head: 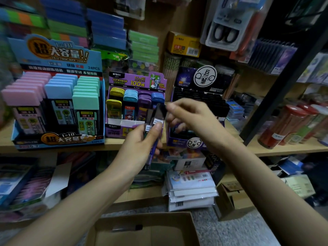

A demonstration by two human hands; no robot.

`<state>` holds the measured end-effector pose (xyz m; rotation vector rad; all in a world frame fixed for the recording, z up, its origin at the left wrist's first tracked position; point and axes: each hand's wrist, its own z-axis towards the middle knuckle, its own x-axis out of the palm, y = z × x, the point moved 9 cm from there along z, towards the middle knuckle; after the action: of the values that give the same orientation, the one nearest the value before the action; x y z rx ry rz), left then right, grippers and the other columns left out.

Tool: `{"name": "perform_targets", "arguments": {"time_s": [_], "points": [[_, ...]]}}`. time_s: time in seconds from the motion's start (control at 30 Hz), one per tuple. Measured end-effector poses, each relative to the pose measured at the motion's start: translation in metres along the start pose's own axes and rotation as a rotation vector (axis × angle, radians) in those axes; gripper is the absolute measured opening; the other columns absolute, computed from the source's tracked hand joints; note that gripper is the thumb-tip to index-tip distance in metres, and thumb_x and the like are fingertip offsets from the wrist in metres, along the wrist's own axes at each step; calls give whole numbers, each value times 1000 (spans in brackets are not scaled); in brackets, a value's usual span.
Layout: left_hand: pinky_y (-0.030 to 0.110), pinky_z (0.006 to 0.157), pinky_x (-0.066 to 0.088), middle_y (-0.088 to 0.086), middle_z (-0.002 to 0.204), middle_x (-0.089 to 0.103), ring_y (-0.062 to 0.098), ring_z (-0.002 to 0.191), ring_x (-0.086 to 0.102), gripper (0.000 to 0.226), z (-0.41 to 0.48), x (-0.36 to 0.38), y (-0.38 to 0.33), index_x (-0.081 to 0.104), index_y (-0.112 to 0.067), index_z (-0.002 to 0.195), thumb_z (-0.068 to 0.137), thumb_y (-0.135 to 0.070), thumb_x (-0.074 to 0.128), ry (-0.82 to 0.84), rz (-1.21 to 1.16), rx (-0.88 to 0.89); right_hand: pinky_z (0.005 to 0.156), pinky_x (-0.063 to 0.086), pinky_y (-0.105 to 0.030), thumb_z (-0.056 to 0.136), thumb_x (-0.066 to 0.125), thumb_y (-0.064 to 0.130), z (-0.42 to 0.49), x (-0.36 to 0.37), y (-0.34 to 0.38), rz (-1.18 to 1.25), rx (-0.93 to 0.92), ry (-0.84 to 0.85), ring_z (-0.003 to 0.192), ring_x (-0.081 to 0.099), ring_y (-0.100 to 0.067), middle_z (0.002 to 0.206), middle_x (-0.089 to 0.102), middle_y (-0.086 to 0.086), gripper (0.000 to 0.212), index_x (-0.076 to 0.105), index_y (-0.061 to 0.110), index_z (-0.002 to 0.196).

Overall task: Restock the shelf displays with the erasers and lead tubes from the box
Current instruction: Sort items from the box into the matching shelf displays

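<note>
Holding a bunch of dark tubes upright in the left hand, thumb pressed across the labels, fingers curled behind. Pinching the top of the front one with the right hand, fingertips closed on its cap; blurred there, so contact judged rather than sharply seen. Hovering just before the shelf edge, between the purple display and the black display, touching neither. Probably about to draw one tube free and slot it into the black display, judging by the matching dark colour.

Risks from here:
- Dragging neighbouring tubes up with the pinched one and spilling them to the floor or among the stock below, through too loose a thumb.
- Knocking rows askew in the purple display, close by the left knuckles.
- Slotting into the wrong display, easy with three side by side, blue display included.
- Missing the lone tube lying in the box below, dark against brown card and easily overlooked.
</note>
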<state>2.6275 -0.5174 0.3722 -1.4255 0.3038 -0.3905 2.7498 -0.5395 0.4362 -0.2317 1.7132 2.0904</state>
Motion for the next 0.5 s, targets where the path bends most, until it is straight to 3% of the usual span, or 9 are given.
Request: {"name": "perform_targets", "arguments": {"time_s": [0.13, 0.27, 0.37, 0.5], "points": [[14, 52, 47, -9, 59, 61, 2, 55, 57, 34, -1, 9, -6, 61, -13, 90, 90, -43, 45, 12, 3, 39, 56, 49, -20, 87, 62, 7, -8, 4, 2, 137, 44, -6, 61, 61, -10, 66, 63, 2, 4, 59, 10, 87], [14, 48, 44, -7, 67, 57, -3, 53, 54, 33, 2, 5, -6, 56, -15, 87, 95, -42, 39, -54, -34, -3, 61, 54, -19, 88, 61, 9, -6, -66, 20, 223, -25, -253, 63, 65, -7, 72, 64, 5, 6, 57, 11, 91], [14, 46, 44, -3, 71, 55, -3, 51, 52, 33, 5, -4, -6, 57, -14, 88, 98, -37, 36, -91, -48, -27, 68, 53, -24, 89, 62, 12, -12, -115, 31, 16, -145, -442, 68, 63, -5, 81, 63, 4, 8, 58, 19, 91], [14, 47, 45, -3, 71, 57, -2, 52, 54, 35, 9, -13, -7, 59, -13, 89, 98, -38, 36, -115, -40, -32, 70, 52, -28, 89, 61, 12, -7, -110, 9, -264, -101, -420, 75, 63, -10, 85, 64, 0, 10, 56, 16, 97]]}}
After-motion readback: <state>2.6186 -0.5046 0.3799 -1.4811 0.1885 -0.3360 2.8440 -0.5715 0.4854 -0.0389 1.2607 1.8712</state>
